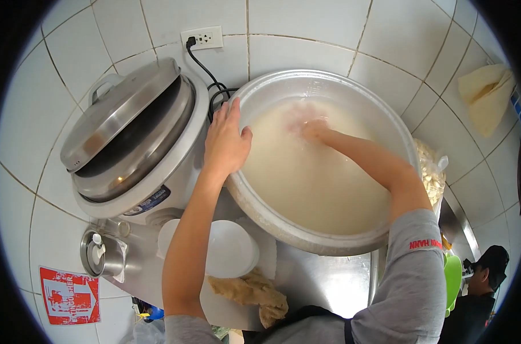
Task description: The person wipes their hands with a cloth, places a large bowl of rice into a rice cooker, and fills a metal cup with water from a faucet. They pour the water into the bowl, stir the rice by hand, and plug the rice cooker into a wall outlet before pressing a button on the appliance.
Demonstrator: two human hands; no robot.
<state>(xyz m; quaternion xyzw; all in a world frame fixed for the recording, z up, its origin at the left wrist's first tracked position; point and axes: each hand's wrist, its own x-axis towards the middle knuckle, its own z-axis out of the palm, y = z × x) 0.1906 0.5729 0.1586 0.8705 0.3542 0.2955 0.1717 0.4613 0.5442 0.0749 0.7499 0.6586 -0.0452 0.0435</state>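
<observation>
A large round metal pot (pixel 323 248) full of cloudy whitish water (pixel 306 189) stands in the middle of the view. My left hand (pixel 226 139) rests on the pot's left rim with its fingers stretched out, holding nothing. Inside the pot, my right hand (pixel 307 126) is dipped into the water near the far side. Its fingers are under the cloudy surface, so their shape and anything in them cannot be made out.
At the left a big cooker (pixel 194 166) has its metal lid (pixel 120 114) tilted. White bowls (pixel 232 249), a brown cloth (pixel 255 292) and a metal canister (pixel 103 255) sit nearer. A filled plastic bag (pixel 431 172) is right of the pot. Another person (pixel 481 286) stands lower right.
</observation>
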